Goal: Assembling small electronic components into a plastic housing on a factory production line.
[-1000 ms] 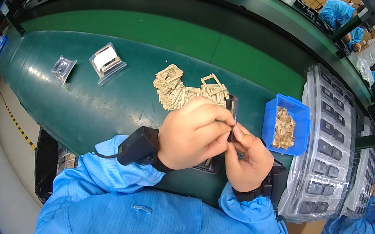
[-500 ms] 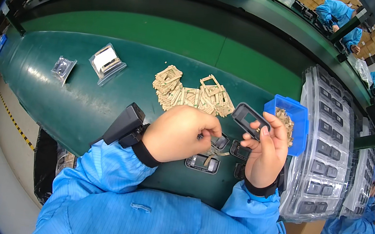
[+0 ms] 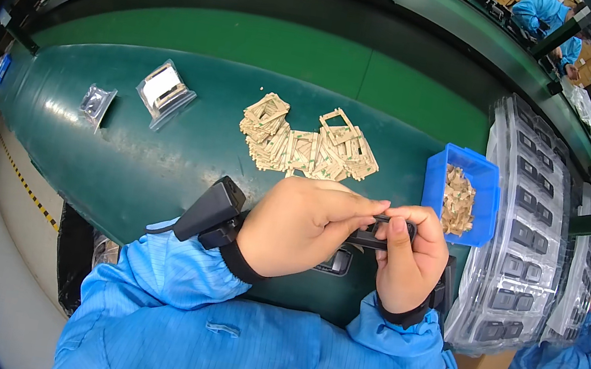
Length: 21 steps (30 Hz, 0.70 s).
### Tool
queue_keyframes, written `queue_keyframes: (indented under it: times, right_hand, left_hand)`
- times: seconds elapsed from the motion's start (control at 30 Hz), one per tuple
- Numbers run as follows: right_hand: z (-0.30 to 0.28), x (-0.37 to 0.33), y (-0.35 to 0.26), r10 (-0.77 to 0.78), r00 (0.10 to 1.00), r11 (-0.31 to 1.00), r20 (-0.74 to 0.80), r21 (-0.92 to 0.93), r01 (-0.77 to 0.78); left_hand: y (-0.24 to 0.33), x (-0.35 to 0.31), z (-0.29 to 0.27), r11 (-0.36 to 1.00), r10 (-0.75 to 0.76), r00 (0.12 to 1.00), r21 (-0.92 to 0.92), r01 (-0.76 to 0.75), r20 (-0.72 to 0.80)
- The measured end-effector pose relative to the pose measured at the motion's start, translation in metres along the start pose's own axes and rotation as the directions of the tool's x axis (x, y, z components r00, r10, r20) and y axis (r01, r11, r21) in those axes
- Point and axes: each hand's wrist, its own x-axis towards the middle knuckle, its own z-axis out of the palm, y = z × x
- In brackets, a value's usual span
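Observation:
My right hand (image 3: 411, 261) is closed around a black plastic housing (image 3: 366, 239), a small rectangular frame seen nearly edge-on. Against the housing's upper edge, my left hand (image 3: 297, 223) is closed in a pinch, thumb and forefinger together; what lies between those fingertips is hidden. Below the hands, another black housing (image 3: 334, 263) rests on the green mat, partly covered by my left hand. Beyond my hands lies a loose pile of thin tan rectangular frames (image 3: 302, 151). To the right, a blue bin (image 3: 489, 207) contains small tan scraps (image 3: 457, 202).
Stacked clear trays (image 3: 527, 237) of black housings stand at the right edge. Two clear bags with parts, a larger one (image 3: 165, 93) and a smaller one (image 3: 96, 105), lie on the left of the mat. Co-workers in blue sit beyond the bench and at the right.
My left hand has moved right from above the housings on the mat to the housing in my right hand. That housing has come lower and is now tilted edge-on.

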Motion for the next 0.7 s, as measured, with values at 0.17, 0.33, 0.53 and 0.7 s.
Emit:
queue_keyframes:
  times: [0.17,0.33,0.53,0.7]
  right_hand:
    - [-0.004,0.003,-0.001,0.118,0.990,0.991,-0.077,0.077,-0.112]
    - [-0.004,0.006,-0.001,0.169,0.985,0.941,0.019,0.294,-0.167]
    - [-0.004,0.005,0.005,0.250,0.959,0.870,0.136,0.403,-0.284]
    - [-0.010,0.012,0.000,0.244,0.963,0.962,0.111,0.095,-0.255]
  left_hand:
    - [0.000,0.000,-0.002,0.990,-0.123,0.988,-0.054,0.128,0.095]
    - [0.000,0.001,-0.002,0.968,-0.224,0.968,-0.089,0.235,0.113]
    - [-0.008,0.003,-0.001,0.981,-0.173,0.982,0.099,0.166,0.070]
    - [-0.015,0.009,-0.009,0.960,0.065,0.996,0.267,-0.080,0.068]
